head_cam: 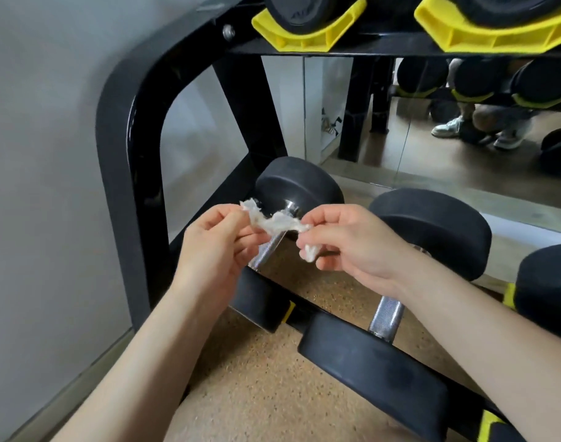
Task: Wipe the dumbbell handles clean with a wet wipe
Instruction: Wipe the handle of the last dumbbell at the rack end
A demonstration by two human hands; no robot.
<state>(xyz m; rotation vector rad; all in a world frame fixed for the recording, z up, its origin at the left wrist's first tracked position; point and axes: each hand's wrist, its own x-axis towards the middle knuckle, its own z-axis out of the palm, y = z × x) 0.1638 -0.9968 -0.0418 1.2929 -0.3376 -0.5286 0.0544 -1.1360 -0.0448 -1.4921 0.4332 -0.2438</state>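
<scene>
While the twisted, crumpled white wet wipe (277,223) hangs stretched just above the nearest knurled steel dumbbell handle (268,250), it appears clear of the metal, so wiping seems unfinished. The left hand (215,247) and right hand (346,240) each pinch one end in their fingers (323,218). The neighbouring handle (386,314) lies untouched on the glossy black rack (119,154).

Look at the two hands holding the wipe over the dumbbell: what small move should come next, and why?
Probably lower the wipe onto the metal handle below it and wrap it round. The left hand and right hand each pinch an end, so the wipe hangs stretched between them, and it seems not yet to touch the handle.
</scene>
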